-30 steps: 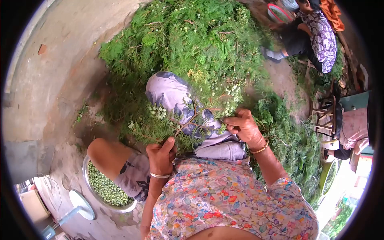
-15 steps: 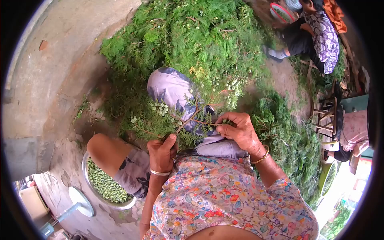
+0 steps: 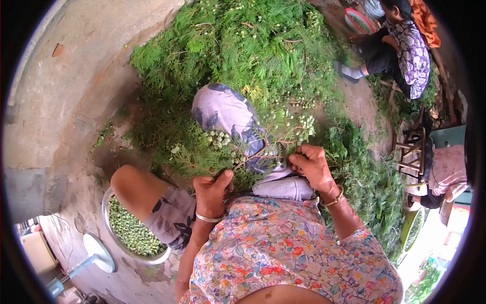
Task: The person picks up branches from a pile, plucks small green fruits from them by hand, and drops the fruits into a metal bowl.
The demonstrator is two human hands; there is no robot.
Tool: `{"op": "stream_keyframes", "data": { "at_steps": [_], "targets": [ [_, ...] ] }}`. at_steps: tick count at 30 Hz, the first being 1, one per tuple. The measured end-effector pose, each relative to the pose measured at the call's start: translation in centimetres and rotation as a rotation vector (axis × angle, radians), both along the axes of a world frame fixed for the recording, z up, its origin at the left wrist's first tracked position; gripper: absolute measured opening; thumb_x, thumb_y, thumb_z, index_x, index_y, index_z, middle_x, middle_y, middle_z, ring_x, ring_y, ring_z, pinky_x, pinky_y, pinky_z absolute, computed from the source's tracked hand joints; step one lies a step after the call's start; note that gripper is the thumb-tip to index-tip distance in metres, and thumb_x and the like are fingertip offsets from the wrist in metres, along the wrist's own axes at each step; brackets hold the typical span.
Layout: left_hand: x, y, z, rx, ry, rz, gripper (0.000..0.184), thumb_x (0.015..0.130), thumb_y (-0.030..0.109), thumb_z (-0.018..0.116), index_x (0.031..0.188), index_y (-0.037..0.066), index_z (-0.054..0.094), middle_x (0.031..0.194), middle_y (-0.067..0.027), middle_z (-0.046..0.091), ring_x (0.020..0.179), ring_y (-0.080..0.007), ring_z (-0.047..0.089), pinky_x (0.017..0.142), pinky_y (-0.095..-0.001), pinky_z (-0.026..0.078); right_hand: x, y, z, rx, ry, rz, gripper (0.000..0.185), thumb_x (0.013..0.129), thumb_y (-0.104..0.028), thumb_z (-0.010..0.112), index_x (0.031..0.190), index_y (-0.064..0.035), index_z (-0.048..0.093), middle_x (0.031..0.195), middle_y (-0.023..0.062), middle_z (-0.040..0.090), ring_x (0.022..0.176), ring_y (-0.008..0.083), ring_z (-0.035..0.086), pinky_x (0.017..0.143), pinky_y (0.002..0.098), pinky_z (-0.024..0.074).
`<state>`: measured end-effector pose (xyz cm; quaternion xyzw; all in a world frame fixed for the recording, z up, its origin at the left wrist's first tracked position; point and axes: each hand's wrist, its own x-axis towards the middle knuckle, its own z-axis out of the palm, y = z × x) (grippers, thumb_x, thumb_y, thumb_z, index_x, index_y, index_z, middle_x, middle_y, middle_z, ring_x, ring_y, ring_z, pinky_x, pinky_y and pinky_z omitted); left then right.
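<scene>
Nearest is the person's flowered shirt (image 3: 283, 248), with both hands out beyond its hem, on the near side of the pile (image 3: 253, 55). The left hand (image 3: 210, 195), a pale bangle at its wrist, has its thumb and curled fingers clamped on the stem of the branch (image 3: 253, 156). The right hand (image 3: 311, 164), a gold bangle at its wrist, has thumb and forefinger together at the branch's right side; whether a twig is pinched between them, one cannot tell. The branch lies between the hands, over the patterned trousers (image 3: 223, 109), its leafy sprays and pale green cones (image 3: 217, 139) spreading left, toward the pile's near edge.

Left of the person and nearer than the pile, a metal bowl (image 3: 108, 223) holds small green pieces, with a pale disc (image 3: 98, 253) just beside it. More greenery (image 3: 362, 177) runs along the pile's near right. Farther right of the pile stand a wooden stool (image 3: 411, 154) and a green-rimmed basin (image 3: 406, 229). Beyond the pile's right side, another person (image 3: 415, 55) sits bent near a red-rimmed basin (image 3: 349, 16).
</scene>
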<state>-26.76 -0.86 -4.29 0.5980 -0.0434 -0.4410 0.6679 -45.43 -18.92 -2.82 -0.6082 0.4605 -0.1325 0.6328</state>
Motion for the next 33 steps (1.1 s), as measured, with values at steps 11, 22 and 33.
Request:
{"op": "stream_keyframes", "data": {
  "at_steps": [11,22,33],
  "targets": [
    [0.7,0.2,0.3,0.016,0.06,-0.028,0.019,0.082,0.01,0.068,0.067,0.001,0.06,0.056,0.0008,0.053,0.044,-0.0069,0.043,0.042,-0.0242,0.029,-0.9,0.6,3.7,0.21,-0.266,-0.117,0.01,0.08,-0.007,0.065,0.081,0.0033,0.063,0.064,0.0031,0.057,0.05,0.005,0.044,0.044,0.0206,0.032],
    [0.8,0.5,0.1,0.028,0.043,-0.011,0.023,0.08,0.013,0.071,0.064,0.0,0.061,0.054,0.0004,0.053,0.041,-0.0067,0.041,0.04,-0.0243,0.027,3.3,4.1,2.1,-0.722,0.087,0.263,0.027,0.074,-0.01,0.072,0.096,0.0022,0.062,0.086,0.02,0.061,0.072,0.0334,0.061,0.063,0.0387,0.0491],
    [0.7,0.5,0.2,0.036,0.031,0.065,0.013,0.082,0.011,0.068,0.075,0.001,0.062,0.059,-0.0016,0.055,0.042,-0.007,0.041,0.039,-0.0232,0.028,0.3,1.4,2.5,0.053,-0.065,0.067,0.02,0.079,-0.002,0.064,0.098,0.0041,0.067,0.069,0.0051,0.061,0.062,0.0064,0.053,0.051,0.0213,0.0418]
  ]
}}
